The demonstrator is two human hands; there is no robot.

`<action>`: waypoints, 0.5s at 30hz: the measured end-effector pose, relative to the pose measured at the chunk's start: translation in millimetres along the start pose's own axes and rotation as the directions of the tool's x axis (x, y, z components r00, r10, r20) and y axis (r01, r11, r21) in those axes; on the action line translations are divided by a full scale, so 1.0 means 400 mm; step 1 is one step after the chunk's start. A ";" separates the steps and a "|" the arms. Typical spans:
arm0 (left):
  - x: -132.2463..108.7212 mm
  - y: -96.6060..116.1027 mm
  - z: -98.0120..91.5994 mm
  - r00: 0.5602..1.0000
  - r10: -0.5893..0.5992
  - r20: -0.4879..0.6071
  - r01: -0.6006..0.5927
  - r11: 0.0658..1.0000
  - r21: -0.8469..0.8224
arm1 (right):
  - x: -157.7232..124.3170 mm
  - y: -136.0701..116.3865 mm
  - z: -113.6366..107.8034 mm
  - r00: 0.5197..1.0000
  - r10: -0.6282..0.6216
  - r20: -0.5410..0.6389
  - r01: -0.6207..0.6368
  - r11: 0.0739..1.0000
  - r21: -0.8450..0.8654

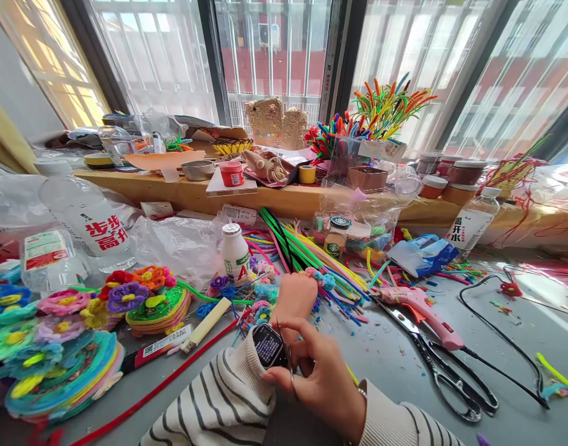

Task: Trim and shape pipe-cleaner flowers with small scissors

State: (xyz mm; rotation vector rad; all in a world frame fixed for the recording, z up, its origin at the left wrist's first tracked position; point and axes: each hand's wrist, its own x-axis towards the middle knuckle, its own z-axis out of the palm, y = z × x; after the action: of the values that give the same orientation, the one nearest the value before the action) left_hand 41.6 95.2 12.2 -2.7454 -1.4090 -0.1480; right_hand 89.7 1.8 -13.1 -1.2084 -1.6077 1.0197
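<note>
My left hand (293, 296) reaches forward over the grey table (520, 347), its fingers curled shut on small pink and blue pipe-cleaner flowers (321, 279). A dark smartwatch (267, 344) sits on that wrist, just past a striped sleeve (228, 399). My right hand (321, 376) lies just behind the watch, fingers bent and pinched against its edge. A thin metal tool (289, 362) with a looped handle runs through those fingers; I cannot make out what it is.
Stacked pipe-cleaner flower discs (56, 353) fill the left. Loose pipe cleaners (306, 251) and a small white bottle (234, 251) lie ahead. A pink glue gun (425, 310) and black scissors (451, 375) lie to the right. A large water bottle (86, 217) stands left, before a cluttered wooden shelf (284, 201).
</note>
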 end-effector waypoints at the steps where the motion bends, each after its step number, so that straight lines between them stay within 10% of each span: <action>1: -0.001 0.001 0.000 1.000 0.004 0.000 -0.004 1.000 0.003 | 0.000 -0.001 0.002 1.000 -0.004 -0.004 0.003 1.000 -0.014; 15: -0.004 0.001 -0.010 0.999 0.031 -0.034 -0.030 0.999 0.041 | 0.004 0.000 -0.005 0.997 -0.050 0.051 0.049 0.998 0.025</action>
State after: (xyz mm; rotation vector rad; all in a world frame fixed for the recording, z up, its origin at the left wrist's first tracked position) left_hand 40.7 93.3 15.9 -2.7168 -1.3462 -0.1632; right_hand 91.3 3.5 -12.0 -1.1289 -1.6531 1.0436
